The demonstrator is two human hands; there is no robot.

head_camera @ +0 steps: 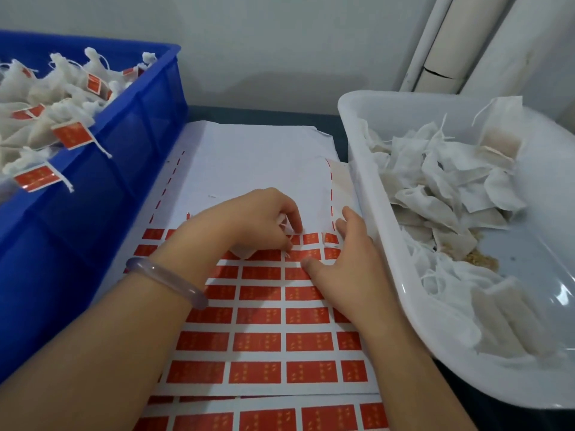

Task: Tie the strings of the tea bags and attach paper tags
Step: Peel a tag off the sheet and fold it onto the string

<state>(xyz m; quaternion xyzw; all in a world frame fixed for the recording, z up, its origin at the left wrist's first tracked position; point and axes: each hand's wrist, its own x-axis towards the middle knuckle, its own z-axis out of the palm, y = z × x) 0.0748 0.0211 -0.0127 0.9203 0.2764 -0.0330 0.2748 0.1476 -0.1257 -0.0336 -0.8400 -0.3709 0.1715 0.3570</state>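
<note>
— Where's the tea bag [284,221]?
— Tucked under the left hand [264,223], whose fingers curl round it. White gauze peeps out at the fingertips and again at 6 o'clock under the palm. A bit of string [287,254] seems to poke out just below the fingertips, though it's too small to be sure.
— And the right hand [351,255]?
— Spread flat on the sticker sheet [249,169], fingers straight and pointing to 11 o'clock, thumb reaching toward 9. It holds nothing and only presses the paper down.
— So which way does the next tag lie?
— The top rows of red tags [311,238] sit in the gap between the two hands, at 3 o'clock from the left fingertips and 9 o'clock from the right fingers. Each tag's long axis runs 9 to 3.
— Which hand is nearer?
— Both almost touch them. I'd judge the right thumb best placed to lift a tag's edge while the left brings the string across.
— And the containers?
— Tagged bags lie in the blue crate [149,98] at 10 o'clock. Untagged ones fill the white tub [367,194] at 2 o'clock.
</note>
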